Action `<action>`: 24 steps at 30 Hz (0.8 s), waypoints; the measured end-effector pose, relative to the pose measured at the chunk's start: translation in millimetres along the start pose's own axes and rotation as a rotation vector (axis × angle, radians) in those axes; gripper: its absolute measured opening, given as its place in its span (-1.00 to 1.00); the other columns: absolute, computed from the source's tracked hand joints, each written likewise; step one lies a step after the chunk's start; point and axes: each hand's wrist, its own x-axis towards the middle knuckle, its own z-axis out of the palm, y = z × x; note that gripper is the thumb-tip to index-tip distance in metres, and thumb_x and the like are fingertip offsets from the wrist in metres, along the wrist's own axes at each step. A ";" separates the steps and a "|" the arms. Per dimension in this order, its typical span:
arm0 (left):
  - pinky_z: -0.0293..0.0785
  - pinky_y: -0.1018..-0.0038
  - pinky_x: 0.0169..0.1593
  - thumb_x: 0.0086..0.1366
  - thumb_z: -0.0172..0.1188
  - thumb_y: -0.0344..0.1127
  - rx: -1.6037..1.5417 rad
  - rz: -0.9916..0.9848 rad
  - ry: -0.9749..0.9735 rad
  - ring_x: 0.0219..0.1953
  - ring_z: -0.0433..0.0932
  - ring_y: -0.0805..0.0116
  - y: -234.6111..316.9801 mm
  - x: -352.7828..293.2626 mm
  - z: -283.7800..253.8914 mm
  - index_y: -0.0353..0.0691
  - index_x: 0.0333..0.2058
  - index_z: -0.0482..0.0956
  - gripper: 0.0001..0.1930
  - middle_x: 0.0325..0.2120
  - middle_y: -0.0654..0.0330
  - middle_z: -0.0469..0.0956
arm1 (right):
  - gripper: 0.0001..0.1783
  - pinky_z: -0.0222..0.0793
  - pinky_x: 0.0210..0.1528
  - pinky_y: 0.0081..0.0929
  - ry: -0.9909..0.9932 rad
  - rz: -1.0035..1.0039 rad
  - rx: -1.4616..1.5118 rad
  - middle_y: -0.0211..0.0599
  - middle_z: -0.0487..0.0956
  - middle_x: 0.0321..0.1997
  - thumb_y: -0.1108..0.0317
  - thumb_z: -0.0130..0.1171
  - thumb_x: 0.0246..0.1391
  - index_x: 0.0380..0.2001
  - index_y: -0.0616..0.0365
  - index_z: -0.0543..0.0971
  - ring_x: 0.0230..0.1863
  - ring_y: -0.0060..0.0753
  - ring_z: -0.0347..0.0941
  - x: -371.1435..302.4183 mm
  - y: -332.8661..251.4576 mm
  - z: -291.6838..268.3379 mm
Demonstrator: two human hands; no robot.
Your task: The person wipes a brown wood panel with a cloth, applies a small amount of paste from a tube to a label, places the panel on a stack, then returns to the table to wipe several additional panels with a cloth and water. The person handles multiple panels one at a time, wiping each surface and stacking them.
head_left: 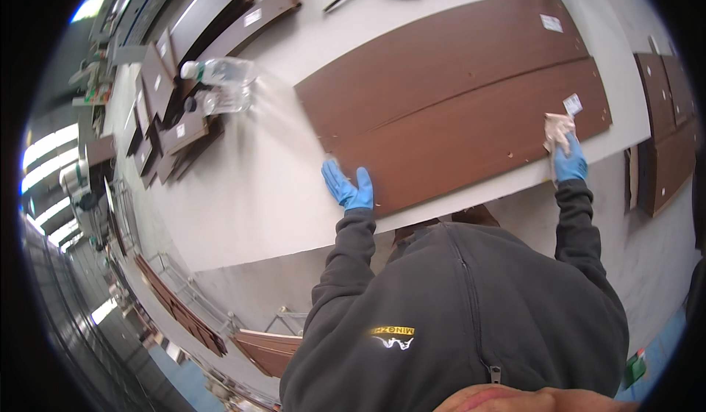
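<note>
Grips crumpled beige cloth (557, 127) in blue-gloved right hand (571, 163) at four o'clock on paired flat brown panels (441, 144) atop white table (243, 221), spreads empty blue-gloved left hand (349, 187) at eight, seemingly mid-wipe with pale specks (510, 155) left.

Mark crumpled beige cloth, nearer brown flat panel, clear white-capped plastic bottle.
Crumpled beige cloth (560, 126): head view, upper part.
Nearer brown flat panel (467, 134): head view, top face.
Clear white-capped plastic bottle (225, 71): head view, body.

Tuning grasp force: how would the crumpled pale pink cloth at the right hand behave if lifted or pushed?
The crumpled pale pink cloth is likely floppy: it bunches in folds at the blue-gloved right hand. Probably light, since its folds look thin. Unlikely to roll, given its irregular, bunched shape.
</note>
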 end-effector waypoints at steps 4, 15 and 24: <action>0.00 -0.02 0.58 0.25 0.47 -0.05 -0.142 -0.068 0.431 0.57 0.04 -0.30 -23.8 93.4 -24.3 -0.50 0.49 0.05 0.06 0.52 -0.38 0.03 | -0.51 0.50 0.30 -0.15 -0.123 0.345 0.816 -0.11 0.61 0.29 0.24 0.12 0.45 0.36 0.15 0.50 0.24 -0.12 0.60 12.9 -44.7 -17.5; 0.53 0.14 0.36 0.08 0.67 -0.29 -0.595 -0.250 0.548 0.24 0.51 0.03 -142.9 386.5 -95.1 -0.33 0.44 0.16 0.06 0.32 -0.13 0.39 | -0.56 0.51 0.33 -0.29 -0.465 0.228 1.798 -0.19 0.64 0.23 0.18 0.01 0.55 0.30 0.22 0.50 0.21 -0.28 0.59 -36.5 -263.6 30.8; 0.66 0.30 0.15 0.26 0.41 -0.58 -0.788 -0.034 0.394 0.00 0.64 0.26 -175.5 425.6 -98.1 -0.31 0.22 0.49 -0.44 0.03 0.13 0.63 | -0.50 0.41 0.33 -0.45 -0.457 0.040 1.227 -0.35 0.57 0.26 0.26 0.05 0.53 0.40 0.27 0.42 0.23 -0.48 0.49 -53.4 -316.9 39.4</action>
